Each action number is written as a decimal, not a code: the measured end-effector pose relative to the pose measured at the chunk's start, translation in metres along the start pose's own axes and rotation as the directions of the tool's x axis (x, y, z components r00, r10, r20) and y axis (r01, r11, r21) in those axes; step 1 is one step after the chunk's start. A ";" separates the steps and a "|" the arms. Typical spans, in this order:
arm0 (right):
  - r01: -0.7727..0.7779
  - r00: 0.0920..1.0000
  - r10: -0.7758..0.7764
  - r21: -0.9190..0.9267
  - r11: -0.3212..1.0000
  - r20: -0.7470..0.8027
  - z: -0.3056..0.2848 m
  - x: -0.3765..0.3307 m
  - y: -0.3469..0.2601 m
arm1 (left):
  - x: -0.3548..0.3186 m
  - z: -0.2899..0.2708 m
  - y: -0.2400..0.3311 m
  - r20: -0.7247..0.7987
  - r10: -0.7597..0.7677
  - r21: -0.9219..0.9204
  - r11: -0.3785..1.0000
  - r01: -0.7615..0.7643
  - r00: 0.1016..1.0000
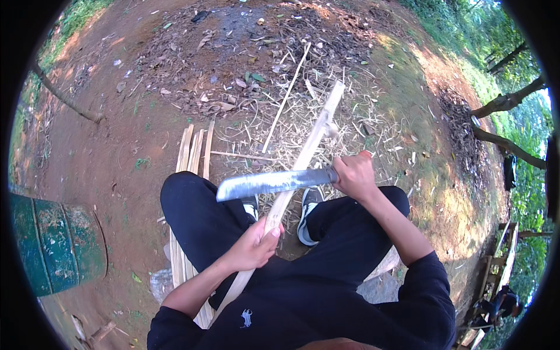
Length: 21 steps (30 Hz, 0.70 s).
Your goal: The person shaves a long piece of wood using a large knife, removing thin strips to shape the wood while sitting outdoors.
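My left hand (255,248) is closed around a long pale strip of split wood (315,133), which slants from beside my waist up and away to the right. A machete (274,182) with a broad, worn silver blade is in my right hand (354,176), its fingers wrapped round the handle. The blade lies crosswise over the strip, between my knees, with its tip toward the left. Whether its edge bites into the wood I cannot tell. A small curl of shaving (331,130) clings to the strip's far part.
Several split wood strips (189,153) lie beside my left leg. Pale shavings (350,116) and a thin stick (287,96) litter the ground ahead. A green metal drum (55,245) stands at left. Thin tree trunks rise at right, near a wooden structure (496,268).
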State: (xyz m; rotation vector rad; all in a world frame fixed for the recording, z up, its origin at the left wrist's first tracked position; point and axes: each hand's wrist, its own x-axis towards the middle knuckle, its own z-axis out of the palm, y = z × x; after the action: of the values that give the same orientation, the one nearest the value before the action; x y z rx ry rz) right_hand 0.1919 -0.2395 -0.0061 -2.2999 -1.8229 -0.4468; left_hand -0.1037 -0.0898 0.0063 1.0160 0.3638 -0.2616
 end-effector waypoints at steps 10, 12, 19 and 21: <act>-0.099 0.995 0.100 0.047 0.994 -0.011 0.019 0.003 0.005 | 0.012 0.005 -0.006 0.001 -0.025 -0.052 0.998 0.025 1.000; 0.110 0.987 -0.109 0.000 0.994 -0.114 0.011 -0.005 -0.009 | -0.001 0.011 -0.006 -0.021 -0.049 -0.049 0.998 0.048 0.999; -0.351 0.928 0.370 -0.238 0.906 0.038 0.056 0.010 0.097 | 0.036 0.014 -0.007 0.032 -0.051 -0.180 0.982 0.056 0.998; -0.361 0.923 0.368 -0.073 0.930 0.112 0.051 0.004 0.068 | 0.022 0.013 -0.008 0.020 -0.031 -0.168 0.985 0.034 0.999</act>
State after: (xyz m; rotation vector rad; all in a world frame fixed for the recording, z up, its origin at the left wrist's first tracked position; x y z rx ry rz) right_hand 0.2652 -0.2360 -0.0491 -2.6771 -1.3897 -0.2999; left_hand -0.0847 -0.1063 -0.0027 0.8414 0.3808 -0.2639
